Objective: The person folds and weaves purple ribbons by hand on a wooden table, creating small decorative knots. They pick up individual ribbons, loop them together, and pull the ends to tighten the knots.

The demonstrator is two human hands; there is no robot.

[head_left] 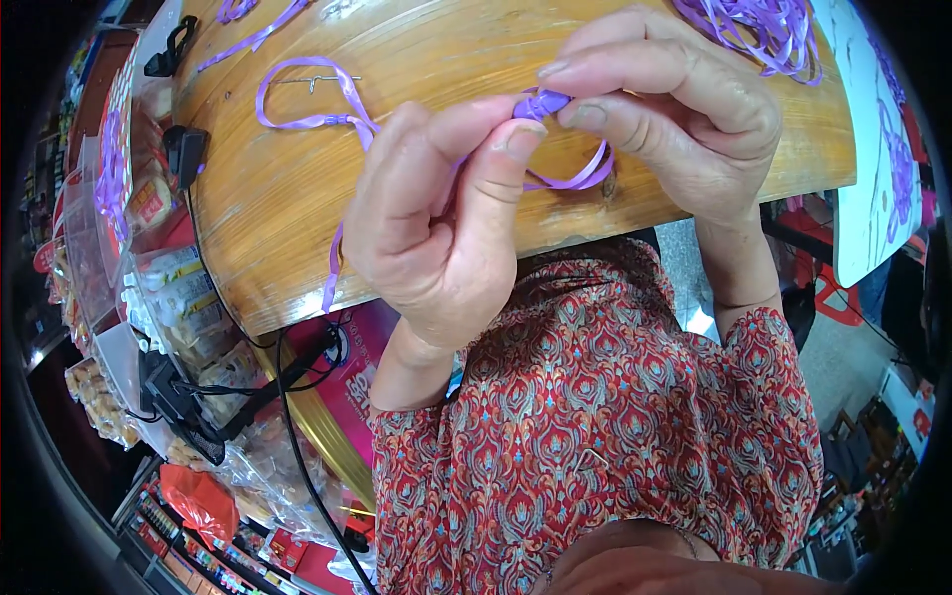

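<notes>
the left hand (436,223) pinches a small purple ribbon knot (540,104) between thumb and forefinger, held up above the near part of the table. the right hand (689,114) has its thumb and forefinger curled close about the other end of the knot; i cannot tell whether those tips press on it or only hover beside it.

the knot looks light and soft, and the ribbon's sheen suggests a slick surface that could slide between the tips. it is probably hard to break but easy to crush out of shape, so a gentle hold on its two ends seems best, leaving the folds free.

just beneath, a loose ribbon loop (580,183) curves below the fingers, and a ribbon tail (332,273) hangs over the near edge of the wooden table (268,223), where it might catch on the black cables (293,372). farther in, a ribbon bight crosses a thin metal pin (315,83), a likely snag.

beyond lie a tangled ribbon heap (769,35) at the far right, a black clip (183,154) at the left rim and, off that side, wrapped packages (183,288).
</notes>
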